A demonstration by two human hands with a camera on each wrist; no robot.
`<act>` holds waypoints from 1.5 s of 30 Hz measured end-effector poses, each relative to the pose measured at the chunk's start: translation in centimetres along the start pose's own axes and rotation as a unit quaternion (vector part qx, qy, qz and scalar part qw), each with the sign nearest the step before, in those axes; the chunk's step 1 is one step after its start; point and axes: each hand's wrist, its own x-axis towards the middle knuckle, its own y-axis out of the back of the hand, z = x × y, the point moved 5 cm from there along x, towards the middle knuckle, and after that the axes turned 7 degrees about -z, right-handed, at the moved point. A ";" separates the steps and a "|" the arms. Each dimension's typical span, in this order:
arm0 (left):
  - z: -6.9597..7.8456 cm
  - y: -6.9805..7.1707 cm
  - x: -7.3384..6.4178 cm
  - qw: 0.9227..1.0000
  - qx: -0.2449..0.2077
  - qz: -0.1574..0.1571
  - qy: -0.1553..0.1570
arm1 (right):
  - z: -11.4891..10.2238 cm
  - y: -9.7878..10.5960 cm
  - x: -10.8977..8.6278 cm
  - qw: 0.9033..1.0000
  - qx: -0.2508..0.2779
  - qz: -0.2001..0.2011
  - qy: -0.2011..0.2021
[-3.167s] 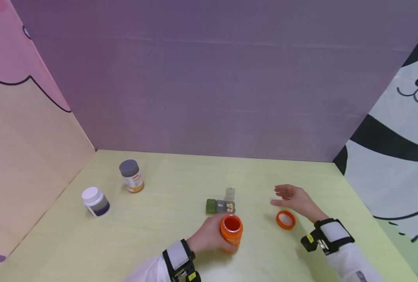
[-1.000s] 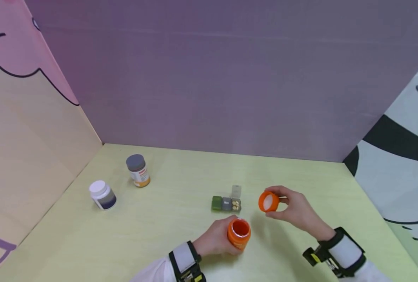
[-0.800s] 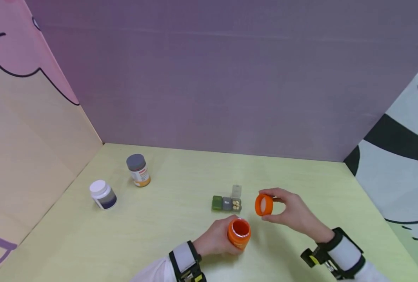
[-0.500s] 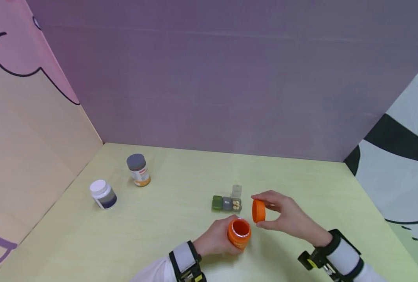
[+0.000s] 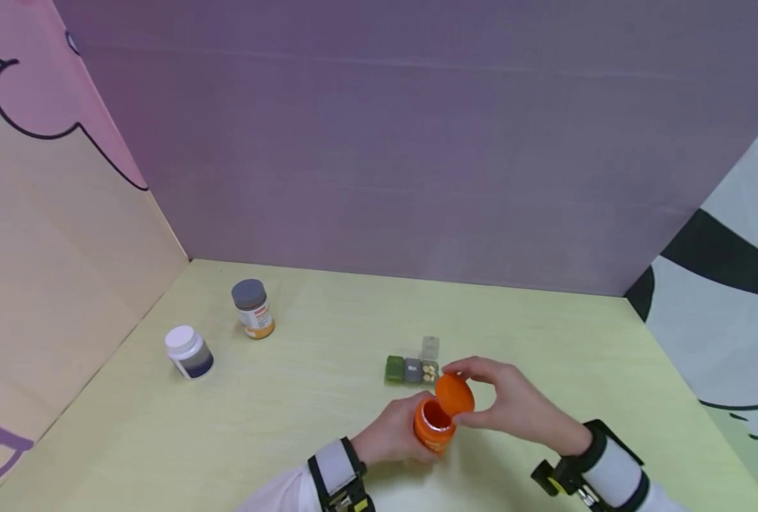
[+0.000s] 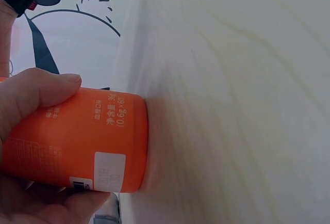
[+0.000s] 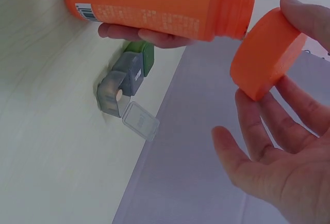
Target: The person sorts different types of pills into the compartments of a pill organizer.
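An orange bottle (image 5: pixel 434 430) stands upright on the table with its mouth uncovered, printed text and a white sticker on its side. My left hand (image 5: pixel 397 430) grips it round the body from the left. The right hand (image 5: pixel 503 405) pinches the orange cap (image 5: pixel 454 395) between thumb and fingers, tilted at the bottle's mouth. In the right wrist view the cap (image 7: pixel 268 53) is close against the rim at an angle, not seated on it. Just behind is a small pill box (image 5: pixel 412 370) with green and grey compartments; its right compartment has the lid raised and holds several pale tablets.
At the left of the table (image 5: pixel 315 341) stand a white bottle (image 5: pixel 189 352) with a dark lower band and a grey-capped bottle (image 5: pixel 253 308). A purple panel (image 5: pixel 379 142) closes the back, with printed side panels left and right.
The right hand has picked the orange cap up off the table, carried it left and turned it over toward the bottle's mouth. My left hand keeps its grip on the bottle.
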 end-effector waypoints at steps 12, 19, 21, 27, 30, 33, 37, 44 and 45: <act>-0.2 0.0 0.0 1.000 -0.002 -0.009 0.014 | -0.6 -1.2 0.6 0.999 -0.023 -0.020 0.025; 0.0 0.1 -0.1 1.000 0.016 -0.004 0.015 | -0.6 -1.7 0.5 0.999 -0.015 -0.025 0.020; 0.0 0.1 -0.1 1.000 0.018 -0.003 0.013 | -0.6 -2.0 0.4 0.999 -0.010 -0.029 0.020; 0.0 0.1 -0.1 1.000 0.022 -0.002 0.010 | -0.2 -2.6 0.4 0.997 0.057 -0.046 0.021; -0.1 0.1 0.0 1.000 0.023 -0.001 0.012 | 0.0 -2.7 0.4 0.995 0.086 -0.053 0.015; -0.1 0.1 0.0 1.000 0.022 0.000 0.010 | 0.1 -2.7 0.5 0.995 0.085 -0.056 0.022; -0.2 0.0 0.0 1.000 0.020 -0.001 0.008 | 0.5 -3.2 1.0 0.990 0.115 -0.075 0.041; -0.3 0.0 0.0 1.000 -0.001 -0.007 0.003 | 1.2 -4.2 2.0 0.979 0.160 -0.111 0.064; -0.3 0.1 -0.1 1.000 -0.007 -0.008 0.004 | 1.1 -4.2 2.1 0.979 0.156 -0.114 0.066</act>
